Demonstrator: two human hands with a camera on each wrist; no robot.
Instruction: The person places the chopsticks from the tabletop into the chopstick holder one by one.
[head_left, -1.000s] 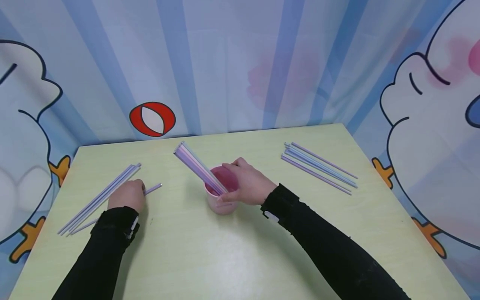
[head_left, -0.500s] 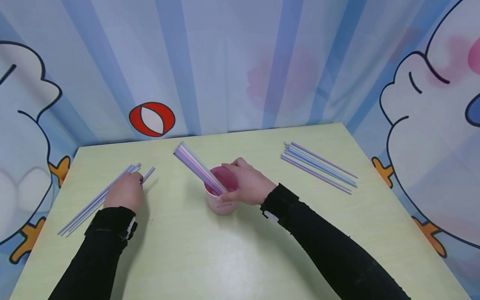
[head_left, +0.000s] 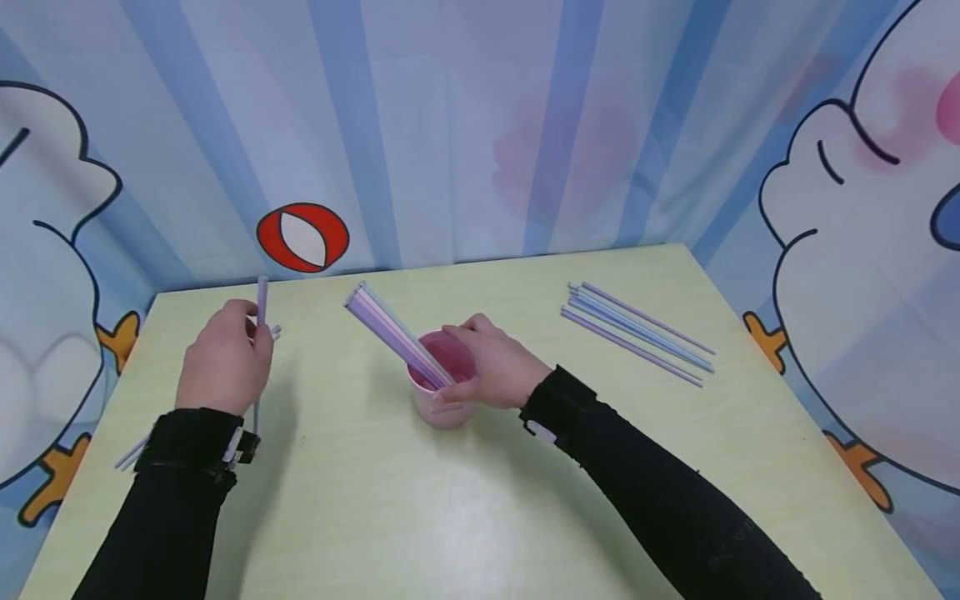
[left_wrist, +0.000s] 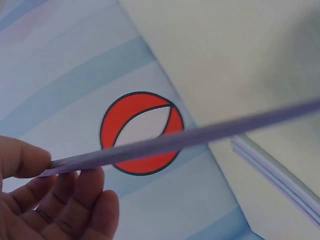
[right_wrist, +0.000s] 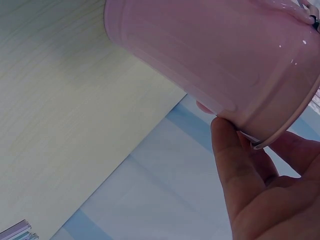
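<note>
My left hand [head_left: 227, 354] pinches a purple straw [head_left: 262, 302] between thumb and fingers at the table's left side. It stands nearly upright in the head view and crosses the left wrist view as a long purple straw [left_wrist: 200, 137]. Beneath that hand lies a loose row of straws [head_left: 132, 454], mostly hidden by the hand and cuff. In the middle, my right hand [head_left: 498, 364] grips the rim of a pink cup [head_left: 441, 415], thumb on the near side. Several purple, pink and pale blue straws [head_left: 393, 335] lean leftward out of the cup.
Several purple and blue straws [head_left: 637, 331] lie side by side on the right of the pale wooden table [head_left: 480, 517]. A printed blue and white curtain [head_left: 450, 142] hangs right behind the table's back edge.
My left hand has lifted the purple straw from the table beside the left row, moved left and back, and turned it upright. My right hand and the cup have stayed in place.
</note>
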